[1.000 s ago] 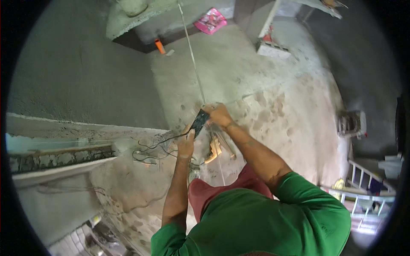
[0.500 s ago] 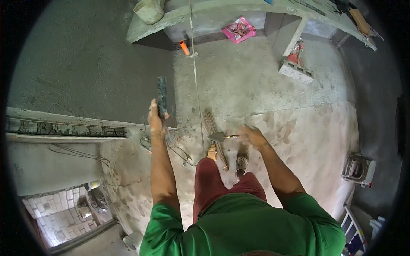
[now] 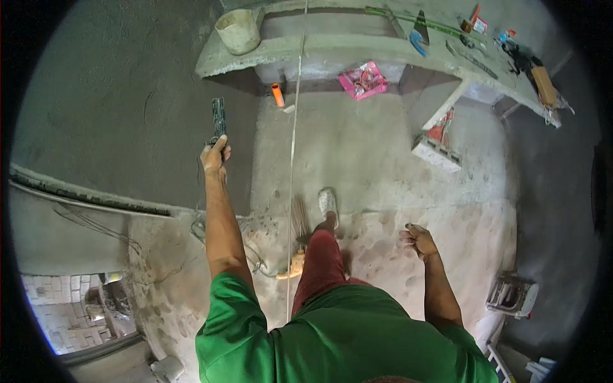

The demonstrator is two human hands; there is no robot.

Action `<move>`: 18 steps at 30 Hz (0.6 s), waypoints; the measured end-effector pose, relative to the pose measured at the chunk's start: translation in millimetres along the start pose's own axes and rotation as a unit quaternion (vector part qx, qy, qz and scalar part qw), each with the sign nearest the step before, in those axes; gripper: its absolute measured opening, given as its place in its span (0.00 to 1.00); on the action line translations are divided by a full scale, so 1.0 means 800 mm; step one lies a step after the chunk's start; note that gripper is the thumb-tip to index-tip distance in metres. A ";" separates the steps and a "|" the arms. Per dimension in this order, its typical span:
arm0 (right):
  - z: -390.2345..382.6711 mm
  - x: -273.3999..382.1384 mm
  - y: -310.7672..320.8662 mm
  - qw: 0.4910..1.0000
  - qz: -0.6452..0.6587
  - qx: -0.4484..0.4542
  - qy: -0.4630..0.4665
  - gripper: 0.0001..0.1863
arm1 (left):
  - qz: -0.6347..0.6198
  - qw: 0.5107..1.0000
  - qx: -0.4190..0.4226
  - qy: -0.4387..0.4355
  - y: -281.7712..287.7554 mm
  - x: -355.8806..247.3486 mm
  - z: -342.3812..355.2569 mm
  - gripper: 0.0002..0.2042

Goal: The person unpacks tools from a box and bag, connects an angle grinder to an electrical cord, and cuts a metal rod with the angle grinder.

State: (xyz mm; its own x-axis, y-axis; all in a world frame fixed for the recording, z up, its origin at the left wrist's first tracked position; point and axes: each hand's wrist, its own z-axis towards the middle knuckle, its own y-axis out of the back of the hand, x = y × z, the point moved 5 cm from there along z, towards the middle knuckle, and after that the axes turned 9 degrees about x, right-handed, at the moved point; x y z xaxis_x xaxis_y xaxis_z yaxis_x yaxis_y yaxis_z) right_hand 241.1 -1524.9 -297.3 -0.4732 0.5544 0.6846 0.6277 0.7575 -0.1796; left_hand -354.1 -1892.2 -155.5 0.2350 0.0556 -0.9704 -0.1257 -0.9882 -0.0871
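My left hand (image 3: 216,156) grips a narrow dark flat tool (image 3: 219,116), smeared with grey mortar and pointing away from me; it looks like a plastering float seen edge-on. It is held up beside the grey plastered wall (image 3: 115,127) on the left. My right hand (image 3: 419,242) hangs over the floor to the right of my legs, with loosely bent fingers apart and nothing visible in them. Ahead of my knee, a bundle of thin sticks (image 3: 300,217), like a stick broom, lies on the floor next to a yellow object (image 3: 294,264), partly hidden by my leg.
A concrete counter (image 3: 357,46) spans the far side, bearing a bucket (image 3: 239,32), a blue-handled saw (image 3: 418,41) and loose tools. Beneath stand an orange tube (image 3: 278,95), a pink bag (image 3: 363,81) and a hollow block (image 3: 437,153). A string (image 3: 295,121) crosses the view.
I have stepped forward; my left hand with the dark tool has moved left toward the wall. The trowel beside my right hand is no longer visible, and that hand is now farther right and lower.
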 end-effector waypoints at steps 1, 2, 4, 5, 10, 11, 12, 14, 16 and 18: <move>0.018 0.029 -0.003 1.000 -0.020 -0.003 0.001 0.27 | 0.015 1.000 -0.007 -0.007 0.014 0.002 0.031 0.14; 0.041 0.061 -0.009 0.999 -0.043 -0.005 0.000 0.27 | 0.029 0.999 -0.017 -0.013 0.028 0.007 0.061 0.14; 0.094 0.125 -0.026 0.997 -0.078 -0.007 0.004 0.26 | -0.003 0.999 -0.049 -0.019 0.009 0.012 0.095 0.14; 0.125 0.161 -0.041 0.995 -0.093 -0.012 0.017 0.26 | -0.008 0.996 -0.061 -0.070 0.006 0.006 0.115 0.13; 0.258 0.300 -0.138 0.987 -0.153 0.052 0.018 0.26 | 0.071 0.990 -0.115 -0.037 0.013 0.035 0.189 0.15; 0.287 0.316 -0.158 0.981 -0.182 0.066 0.019 0.26 | 0.096 0.992 -0.081 0.000 0.024 0.064 0.205 0.15; 0.306 0.329 -0.175 0.975 -0.206 0.076 0.041 0.26 | 0.110 0.993 -0.036 0.021 0.029 0.095 0.214 0.16; 0.324 0.358 -0.215 0.969 -0.234 0.076 0.026 0.25 | 0.008 0.998 -0.047 0.047 0.016 0.161 0.212 0.14; 0.329 0.382 -0.261 0.958 -0.269 0.095 0.002 0.24 | 0.046 0.996 0.011 0.072 0.015 0.242 0.209 0.15; 0.358 0.395 -0.308 0.923 -0.324 0.206 -0.001 0.25 | -0.073 0.994 0.082 -0.023 0.056 0.334 0.162 0.15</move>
State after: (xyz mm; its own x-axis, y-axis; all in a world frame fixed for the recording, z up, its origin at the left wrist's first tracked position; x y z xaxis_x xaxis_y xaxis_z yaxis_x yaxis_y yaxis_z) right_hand -240.1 -1437.6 -239.2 -0.6688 -0.0612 0.7409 -0.0761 0.9970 0.0136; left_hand -421.4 -1903.2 -448.0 0.2182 0.2062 -0.9539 -0.2494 -0.9332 -0.2588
